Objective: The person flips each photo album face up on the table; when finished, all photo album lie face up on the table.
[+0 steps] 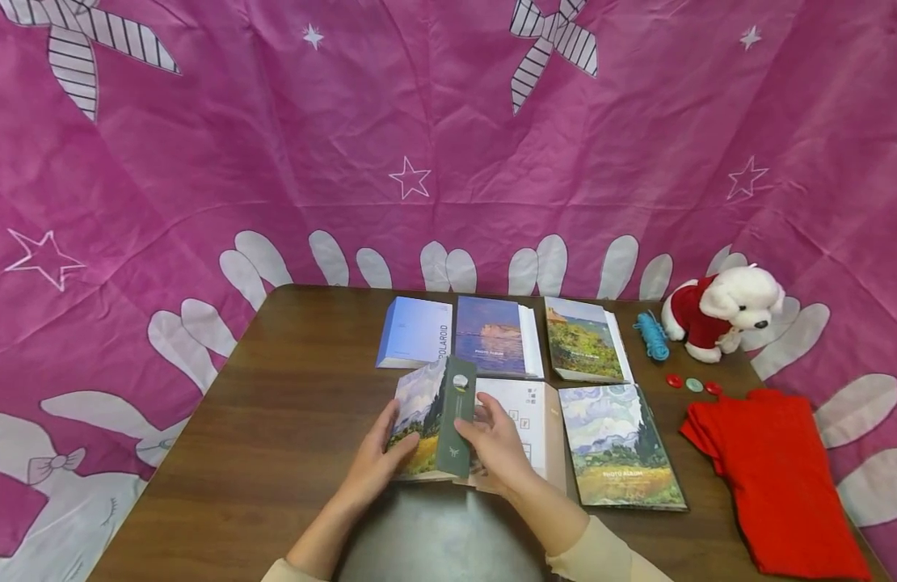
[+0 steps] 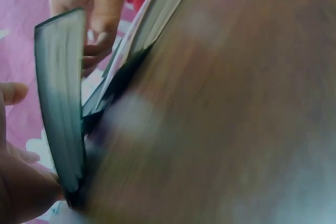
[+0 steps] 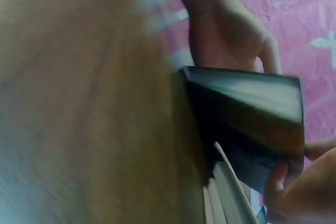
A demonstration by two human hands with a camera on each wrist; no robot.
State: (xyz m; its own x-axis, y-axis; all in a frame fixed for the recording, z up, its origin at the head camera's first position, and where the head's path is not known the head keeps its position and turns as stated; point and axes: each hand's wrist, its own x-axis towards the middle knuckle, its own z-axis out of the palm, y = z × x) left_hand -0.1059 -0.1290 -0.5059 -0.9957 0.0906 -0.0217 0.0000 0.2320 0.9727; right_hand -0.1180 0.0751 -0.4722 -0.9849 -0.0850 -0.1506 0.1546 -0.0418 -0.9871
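Both hands hold a thick photo album (image 1: 422, 420) with a painted landscape cover and a dark green spine, tilted up at the front of the table. My left hand (image 1: 376, 457) grips its left side, thumb on the cover. At the spine, my right hand (image 1: 501, 446) pinches it, thumb in front and the other fingers partly hidden. Pale page edges of the album (image 2: 60, 93) show in the left wrist view. Behind the right hand lies a white and beige book (image 1: 553, 436), partly covered. The right wrist view shows the album's dark side (image 3: 236, 129) between both hands.
A similar landscape album (image 1: 623, 444) lies to the right. Behind stand a blue Polaroid album (image 1: 417, 330), a sea-cliff album (image 1: 488, 335) and a garden album (image 1: 583, 339). Further right are blue yarn (image 1: 652, 335), a plush dog (image 1: 718, 311), buttons (image 1: 694, 385) and red cloth (image 1: 783, 485).
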